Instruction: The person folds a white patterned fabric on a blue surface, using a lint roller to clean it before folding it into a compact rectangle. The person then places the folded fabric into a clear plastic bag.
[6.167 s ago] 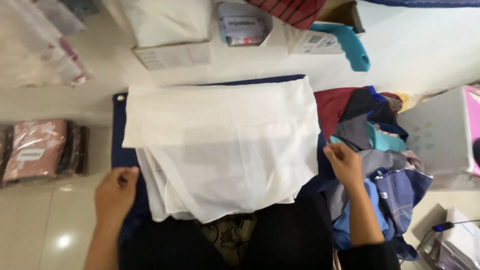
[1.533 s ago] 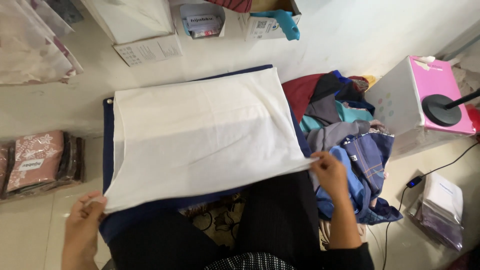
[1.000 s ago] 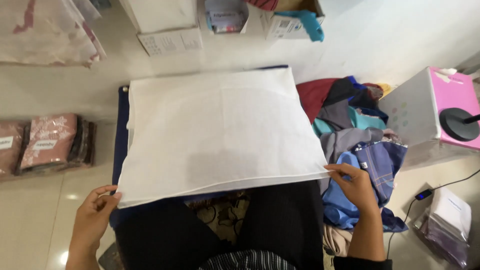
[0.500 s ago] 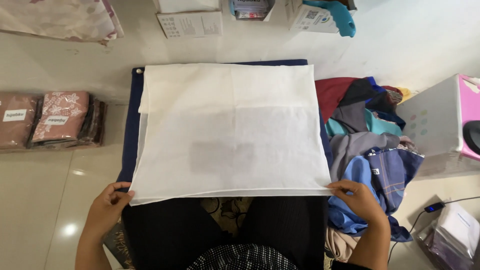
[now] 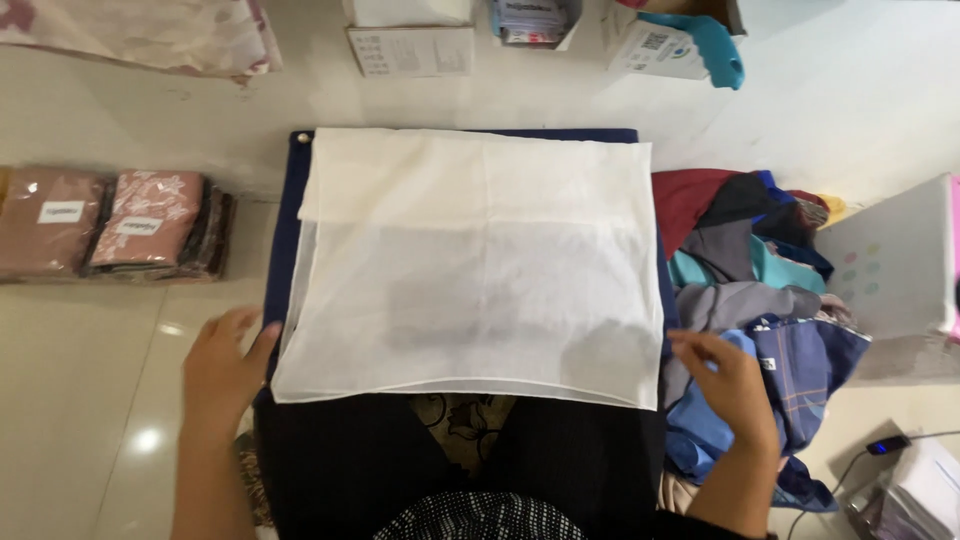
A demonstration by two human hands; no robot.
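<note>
A pale glossy tiled floor [image 5: 80, 420] is serving as the work surface; a ceiling light is reflecting in it at lower left. A dark blue mat [image 5: 283, 240] is lying on the floor in front of the seated person, its edges showing on the left, top and right. At far left, packets [image 5: 110, 222] of pink and brown patterned fabric are lying side by side. Along the top, boxes [image 5: 410, 48] and a teal object [image 5: 712, 45] are sitting near the wall. To the right, a heap of clothes [image 5: 760, 270] in red, grey, teal and blue is lying against the mat, with a white box [image 5: 890, 275] beyond it.

The white cloth [image 5: 470, 260] is lying spread flat on the mat, almost covering it. It is thin and semi-sheer; the upper band is looking denser, possibly a folded layer.

The left hand [image 5: 222, 368] is resting open by the cloth's near left corner, seemingly touching the edge. The right hand [image 5: 728, 385] is hovering open just beside the near right corner, over the clothes, gripping nothing.
</note>
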